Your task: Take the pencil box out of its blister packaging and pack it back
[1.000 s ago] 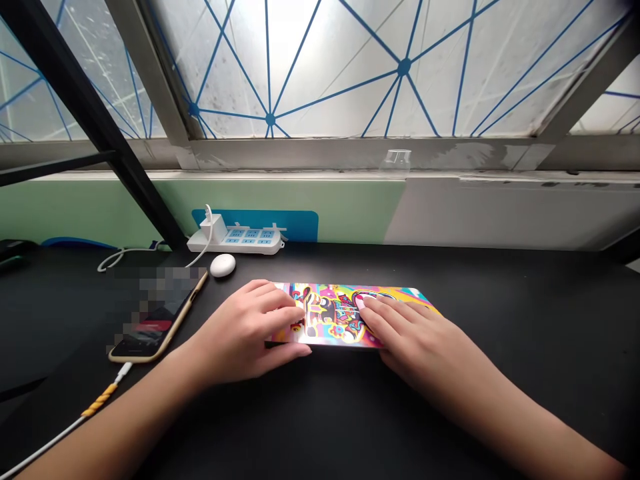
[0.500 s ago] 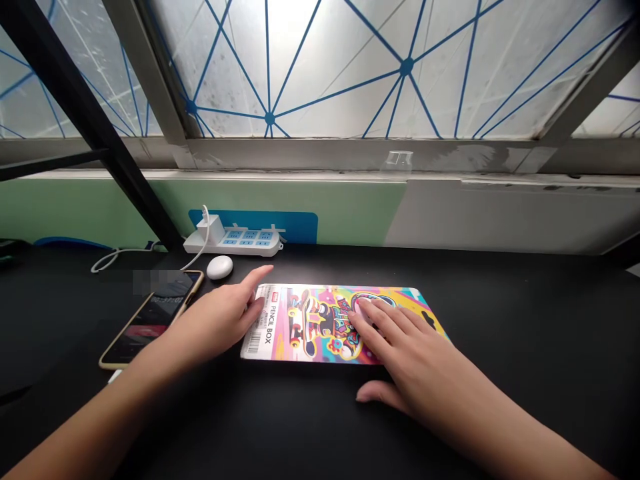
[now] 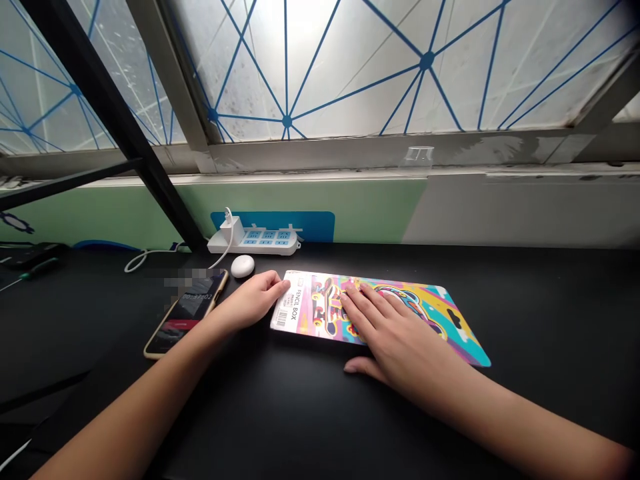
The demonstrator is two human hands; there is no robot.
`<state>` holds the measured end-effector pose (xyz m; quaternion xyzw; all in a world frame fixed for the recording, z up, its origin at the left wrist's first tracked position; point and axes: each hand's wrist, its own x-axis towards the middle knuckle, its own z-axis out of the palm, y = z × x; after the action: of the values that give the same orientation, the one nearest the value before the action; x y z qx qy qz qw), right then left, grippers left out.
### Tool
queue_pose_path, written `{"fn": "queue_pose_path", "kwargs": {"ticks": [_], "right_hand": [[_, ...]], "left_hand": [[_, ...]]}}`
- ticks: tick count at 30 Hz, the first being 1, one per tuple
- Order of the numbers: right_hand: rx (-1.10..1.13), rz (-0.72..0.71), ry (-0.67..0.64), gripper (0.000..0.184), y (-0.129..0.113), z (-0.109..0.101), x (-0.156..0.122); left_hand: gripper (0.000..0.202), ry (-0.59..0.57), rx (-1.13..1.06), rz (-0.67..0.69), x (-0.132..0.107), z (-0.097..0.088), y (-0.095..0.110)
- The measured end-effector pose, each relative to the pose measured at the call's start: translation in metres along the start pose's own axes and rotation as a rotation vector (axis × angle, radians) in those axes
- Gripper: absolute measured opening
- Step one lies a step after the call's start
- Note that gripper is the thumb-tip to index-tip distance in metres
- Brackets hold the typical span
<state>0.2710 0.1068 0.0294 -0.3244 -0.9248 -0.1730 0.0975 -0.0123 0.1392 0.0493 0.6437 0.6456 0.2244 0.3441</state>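
A flat, rectangular pencil box (image 3: 323, 310) lies tilted on the black table, with a bright cartoon skateboard print and a white "PENCIL BOX" label at its left end. My right hand (image 3: 395, 327) rests flat on the box, fingers spread, with the thumb out on the table in front of it. My left hand (image 3: 250, 301) holds nothing, and its fingertips touch the box's left end. A phone in a gold case (image 3: 187, 319) lies just left of that hand, with part of its screen blurred.
A white oval case (image 3: 243, 266) sits behind my left hand. Beyond it, a white power strip (image 3: 255, 241) with a plugged-in charger stands against the green wall. A small screwdriver (image 3: 30, 269) lies at the far left of the black table (image 3: 545, 300).
My left hand has drawn back from the box's top to its left end. The box has turned clockwise under my right hand, its right end swinging toward me.
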Motion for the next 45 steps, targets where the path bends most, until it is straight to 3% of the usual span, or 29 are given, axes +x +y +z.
{"fn": "queue_pose_path", "kwargs": {"ticks": [8,14,20,26,30,34,37,40,43,45], "right_hand": [[0.081,-0.082,-0.038,0.090,-0.034,0.004,0.050],[0.119,-0.098,-0.031,0.094,-0.029,0.008,0.048],[0.134,-0.075,0.022,0.089,-0.007,0.010,0.020],[0.128,-0.022,0.076,0.068,0.033,0.013,-0.039],[0.124,0.012,0.099,0.059,0.056,0.013,-0.075],[0.123,0.014,0.101,0.060,0.063,0.013,-0.090],[0.123,0.003,0.116,0.060,0.060,0.013,-0.085],[0.118,-0.007,0.132,0.056,0.057,0.013,-0.075],[0.093,-0.031,0.148,0.049,0.056,0.013,-0.063],[0.070,-0.055,0.152,0.046,0.055,0.015,-0.053]], "left_hand": [[0.046,-0.054,-0.108,0.004,-0.003,0.010,0.002],[0.044,-0.075,-0.112,-0.001,0.000,0.009,-0.001],[0.042,-0.105,-0.081,-0.013,0.002,0.009,-0.002],[0.042,-0.108,-0.016,0.001,0.002,0.004,-0.002],[0.042,-0.130,0.022,0.006,-0.003,-0.005,0.001],[0.042,-0.131,0.183,-0.002,-0.009,-0.021,0.004],[0.042,-0.084,0.340,-0.009,-0.009,-0.031,0.002],[0.038,0.106,0.383,0.011,-0.006,-0.030,0.003],[0.030,0.340,0.398,0.274,-0.006,-0.010,0.012],[0.030,0.343,0.412,0.495,-0.011,0.011,0.023]]}}
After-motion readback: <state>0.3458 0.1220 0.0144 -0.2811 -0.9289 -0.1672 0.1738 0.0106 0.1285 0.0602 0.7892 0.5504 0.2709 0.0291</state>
